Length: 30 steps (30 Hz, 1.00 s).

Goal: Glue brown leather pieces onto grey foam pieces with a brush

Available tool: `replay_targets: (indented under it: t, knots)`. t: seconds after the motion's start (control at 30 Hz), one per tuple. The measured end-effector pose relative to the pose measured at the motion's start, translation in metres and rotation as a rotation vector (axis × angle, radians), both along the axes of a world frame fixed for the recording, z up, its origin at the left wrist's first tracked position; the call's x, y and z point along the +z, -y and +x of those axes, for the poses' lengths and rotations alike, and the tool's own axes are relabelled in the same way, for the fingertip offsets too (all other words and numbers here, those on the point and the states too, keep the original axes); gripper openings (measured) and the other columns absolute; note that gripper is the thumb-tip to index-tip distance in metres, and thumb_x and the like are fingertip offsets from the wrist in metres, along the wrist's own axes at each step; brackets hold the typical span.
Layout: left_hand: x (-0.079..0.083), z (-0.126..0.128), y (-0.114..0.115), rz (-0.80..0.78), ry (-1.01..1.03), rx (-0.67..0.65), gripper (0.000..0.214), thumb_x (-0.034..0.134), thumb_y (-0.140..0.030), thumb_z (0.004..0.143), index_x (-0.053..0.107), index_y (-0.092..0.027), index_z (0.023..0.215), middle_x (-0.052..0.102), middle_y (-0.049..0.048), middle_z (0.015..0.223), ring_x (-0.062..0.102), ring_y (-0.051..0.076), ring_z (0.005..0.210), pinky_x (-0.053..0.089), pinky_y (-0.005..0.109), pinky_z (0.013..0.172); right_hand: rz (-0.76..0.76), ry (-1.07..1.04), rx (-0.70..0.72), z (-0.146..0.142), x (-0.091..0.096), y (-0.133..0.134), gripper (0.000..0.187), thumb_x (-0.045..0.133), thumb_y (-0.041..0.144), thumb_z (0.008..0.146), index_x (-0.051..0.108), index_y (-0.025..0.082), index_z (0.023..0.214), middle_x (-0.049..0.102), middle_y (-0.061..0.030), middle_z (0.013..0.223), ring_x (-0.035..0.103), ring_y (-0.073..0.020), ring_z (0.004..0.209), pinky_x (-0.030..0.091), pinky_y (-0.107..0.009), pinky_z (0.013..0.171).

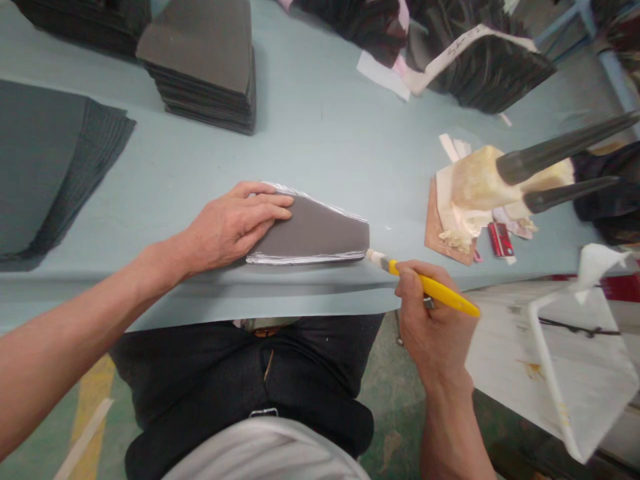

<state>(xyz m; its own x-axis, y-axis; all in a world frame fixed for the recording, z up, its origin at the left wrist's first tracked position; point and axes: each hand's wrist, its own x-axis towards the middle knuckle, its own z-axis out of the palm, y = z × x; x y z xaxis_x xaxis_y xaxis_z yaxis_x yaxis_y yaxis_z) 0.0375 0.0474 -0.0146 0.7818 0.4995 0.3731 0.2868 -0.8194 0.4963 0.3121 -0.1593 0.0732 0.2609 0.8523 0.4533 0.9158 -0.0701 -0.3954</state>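
Two hands work at one grey panel [325, 227], which lies flat near the front edge of the blue-green table [320, 153], its long axis running left to right, both long edges streaked white. My left hand [237, 223] rests over its left end, fingers extended, clasping nothing. My right hand [435, 313], beyond the other end, grasps a yellow-handled brush [440, 291]; the bristles point leftward, seemingly touching the panel's near right corner.
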Motion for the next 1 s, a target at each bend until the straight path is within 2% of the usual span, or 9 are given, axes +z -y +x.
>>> replay_targets:
  t: [0.2,0.33,0.5,0.6,0.8,1.0]
  knots:
    - [-0.001,0.001,0.001,0.0,0.03,-0.003,0.039,0.043,-0.033,0.113,0.074,-0.022,0.133,0.071,0.0061,0.152,0.059,0.032,0.144,0.053,0.052,0.121,-0.082,-0.056,0.078,-0.018,0.003,0.004,0.024,0.058,0.032,0.109,0.073,0.019,0.098,0.07,0.0019,0.073,0.063,-0.0092,0.058,0.05,-0.02,0.061]
    - [-0.002,0.003,0.003,-0.01,0.046,-0.001,0.037,0.044,-0.032,0.113,0.074,-0.025,0.134,0.071,0.0049,0.152,0.059,0.03,0.145,0.052,0.051,0.122,-0.043,-0.056,-0.005,-0.013,0.007,0.008,0.027,0.059,0.037,0.109,0.075,0.019,0.098,0.069,0.0018,0.071,0.064,-0.0105,0.058,0.05,-0.022,0.06]
    - [-0.001,0.003,0.006,0.013,0.052,-0.01,0.038,0.041,-0.029,0.114,0.072,-0.022,0.134,0.071,0.0065,0.151,0.058,0.028,0.145,0.051,0.049,0.123,-0.044,-0.004,-0.077,-0.007,0.005,0.005,0.033,0.06,0.044,0.109,0.077,0.018,0.098,0.069,0.0008,0.07,0.065,-0.011,0.058,0.047,-0.023,0.059]
    - [-0.002,0.003,0.007,0.017,0.064,-0.019,0.037,0.04,-0.028,0.115,0.07,-0.022,0.134,0.071,0.0067,0.151,0.058,0.027,0.144,0.051,0.048,0.122,-0.064,0.001,-0.006,-0.021,0.004,0.001,0.033,0.059,0.042,0.11,0.076,0.018,0.097,0.069,0.0015,0.069,0.064,-0.0097,0.057,0.047,-0.022,0.058]
    - [-0.003,0.005,0.007,0.034,0.114,-0.047,0.034,0.041,-0.026,0.114,0.07,-0.021,0.132,0.072,0.0086,0.148,0.059,0.027,0.142,0.052,0.048,0.12,-0.071,-0.026,0.204,-0.068,0.008,-0.008,0.02,0.059,0.03,0.11,0.073,0.019,0.1,0.074,0.0012,0.076,0.066,-0.0096,0.055,0.052,-0.021,0.06]
    - [-0.005,0.005,0.005,0.056,0.131,-0.062,0.033,0.041,-0.025,0.114,0.069,-0.021,0.131,0.072,0.0079,0.148,0.06,0.026,0.14,0.052,0.046,0.119,-0.059,-0.154,0.396,-0.105,0.011,-0.019,0.014,0.056,0.02,0.11,0.067,0.02,0.101,0.078,0.0013,0.084,0.07,-0.0067,0.063,0.055,-0.015,0.063]
